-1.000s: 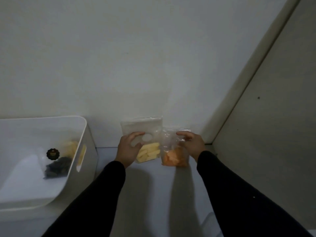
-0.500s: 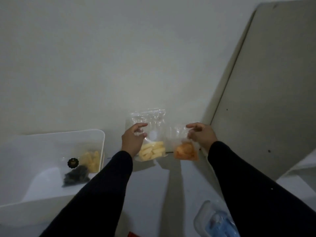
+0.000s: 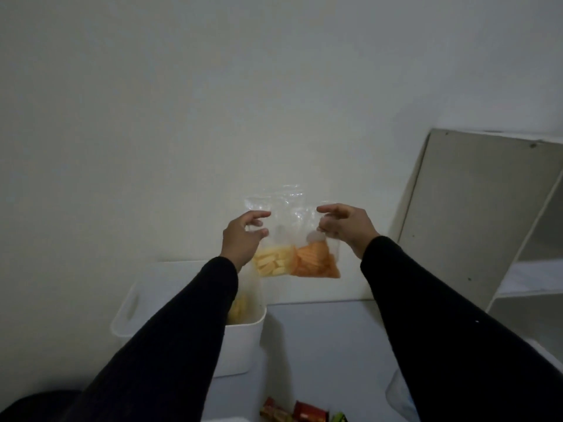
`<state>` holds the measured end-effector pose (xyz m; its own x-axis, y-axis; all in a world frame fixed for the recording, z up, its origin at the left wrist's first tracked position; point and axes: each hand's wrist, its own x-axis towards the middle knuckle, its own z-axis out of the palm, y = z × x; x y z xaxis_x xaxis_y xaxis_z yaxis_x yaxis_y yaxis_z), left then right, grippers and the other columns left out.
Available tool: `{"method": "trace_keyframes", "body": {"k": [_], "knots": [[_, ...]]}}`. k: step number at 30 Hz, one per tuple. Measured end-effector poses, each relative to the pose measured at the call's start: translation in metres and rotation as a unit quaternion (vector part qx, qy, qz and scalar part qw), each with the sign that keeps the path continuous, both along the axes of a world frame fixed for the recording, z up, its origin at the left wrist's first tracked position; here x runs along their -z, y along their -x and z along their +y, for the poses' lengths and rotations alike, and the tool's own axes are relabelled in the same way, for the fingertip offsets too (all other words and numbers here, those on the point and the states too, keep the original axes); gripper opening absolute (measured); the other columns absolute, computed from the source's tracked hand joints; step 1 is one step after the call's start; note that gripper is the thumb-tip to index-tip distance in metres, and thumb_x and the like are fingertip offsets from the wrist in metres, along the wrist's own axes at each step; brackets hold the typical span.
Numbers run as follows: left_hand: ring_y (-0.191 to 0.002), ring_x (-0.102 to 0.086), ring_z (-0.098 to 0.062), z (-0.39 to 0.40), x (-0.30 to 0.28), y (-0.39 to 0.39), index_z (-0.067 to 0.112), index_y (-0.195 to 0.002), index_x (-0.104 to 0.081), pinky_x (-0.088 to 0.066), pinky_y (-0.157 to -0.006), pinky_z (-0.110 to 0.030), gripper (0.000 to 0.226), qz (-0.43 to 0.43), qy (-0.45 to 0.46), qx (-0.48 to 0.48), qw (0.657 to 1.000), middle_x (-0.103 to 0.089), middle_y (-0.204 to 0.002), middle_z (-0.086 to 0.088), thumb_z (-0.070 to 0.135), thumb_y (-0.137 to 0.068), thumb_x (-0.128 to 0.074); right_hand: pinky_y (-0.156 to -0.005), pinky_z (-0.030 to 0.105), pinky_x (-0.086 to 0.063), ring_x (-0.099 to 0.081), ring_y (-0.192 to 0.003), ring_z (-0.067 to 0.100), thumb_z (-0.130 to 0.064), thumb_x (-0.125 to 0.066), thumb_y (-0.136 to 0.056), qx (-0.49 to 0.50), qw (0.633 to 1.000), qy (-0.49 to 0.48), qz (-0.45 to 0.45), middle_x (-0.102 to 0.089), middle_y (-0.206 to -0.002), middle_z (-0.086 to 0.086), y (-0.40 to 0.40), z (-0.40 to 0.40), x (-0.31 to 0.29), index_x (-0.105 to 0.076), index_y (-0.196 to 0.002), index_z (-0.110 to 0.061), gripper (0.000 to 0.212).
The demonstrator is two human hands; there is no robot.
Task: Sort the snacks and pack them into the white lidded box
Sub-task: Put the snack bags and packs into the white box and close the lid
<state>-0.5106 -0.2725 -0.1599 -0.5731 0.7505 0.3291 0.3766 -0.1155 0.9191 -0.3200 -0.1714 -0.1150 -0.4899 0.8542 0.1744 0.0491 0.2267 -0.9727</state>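
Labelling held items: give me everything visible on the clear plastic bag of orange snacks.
The clear plastic bag of orange snacks is a thin, crinkled transparent pouch, with flat orange pieces settled in its lower part and the upper part looking empty. It hangs upright in the air in front of the wall, pinched near its top by the right hand. Its left edge overlaps or touches the clear plastic bag of pale yellow sticks held by the left hand; which one cannot be told.

No lettering can be read anywhere; the print on the red snack packets is blurred.
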Motion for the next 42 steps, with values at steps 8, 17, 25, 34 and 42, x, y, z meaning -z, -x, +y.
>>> {"method": "trace_keyframes", "body": {"k": [8, 17, 25, 34, 42], "knots": [[-0.097, -0.057, -0.014, -0.058, 0.008, 0.072, 0.032, -0.101, -0.068, -0.04, -0.086, -0.021, 0.034, -0.009, 0.027, -0.035, 0.999, -0.058, -0.089, 0.008, 0.004, -0.081, -0.069, -0.066, 0.021, -0.055, -0.062, -0.064, 0.016, 0.008, -0.059, -0.084, -0.092, 0.995, 0.026, 0.007, -0.061, -0.069, 0.002, 0.095, -0.046, 0.016, -0.067, -0.087, -0.017, 0.026], [-0.094, -0.057, -0.014, -0.056, 0.087, 0.137, 0.028, -0.1, -0.068, -0.041, -0.089, -0.024, 0.032, -0.052, 0.102, -0.075, 0.991, -0.059, -0.09, 0.005, 0.003, -0.08, -0.07, -0.067, 0.023, -0.053, -0.062, -0.068, 0.018, 0.007, -0.059, -0.083, -0.11, 0.989, 0.091, -0.026, -0.062, -0.073, 0.003, 0.186, -0.026, 0.106, -0.067, -0.086, -0.02, 0.029], [-0.089, -0.056, -0.013, -0.049, 0.168, 0.178, 0.031, -0.091, -0.067, -0.047, -0.078, -0.026, 0.029, -0.119, 0.192, -0.062, 0.972, -0.056, -0.092, 0.004, 0.004, -0.08, -0.072, -0.067, 0.028, -0.049, -0.058, -0.068, 0.017, 0.007, -0.061, -0.076, -0.061, 0.983, 0.15, -0.091, -0.062, -0.072, 0.0, 0.227, -0.013, 0.2, -0.069, -0.076, -0.026, 0.033], [-0.078, -0.052, -0.005, -0.015, 0.2, 0.195, 0.02, -0.104, -0.065, -0.047, -0.05, -0.011, 0.024, -0.164, 0.289, 0.019, 0.943, -0.053, -0.109, -0.002, 0.002, -0.087, -0.063, -0.085, 0.031, -0.053, -0.06, -0.087, 0.017, 0.009, -0.058, -0.077, 0.032, 0.975, 0.171, -0.136, -0.065, -0.089, -0.001, 0.241, -0.004, 0.239, -0.067, -0.078, -0.027, 0.037], [-0.066, -0.049, -0.009, -0.006, 0.212, 0.191, 0.026, -0.107, -0.061, -0.041, -0.056, -0.022, 0.031, -0.13, 0.407, 0.085, 0.9, -0.051, -0.113, -0.003, 0.002, -0.087, -0.056, -0.075, 0.019, -0.041, -0.06, -0.099, 0.022, 0.009, -0.047, -0.083, 0.084, 0.954, 0.154, -0.242, -0.062, -0.105, 0.005, 0.241, -0.002, 0.251, -0.066, -0.096, -0.023, 0.039]]}}
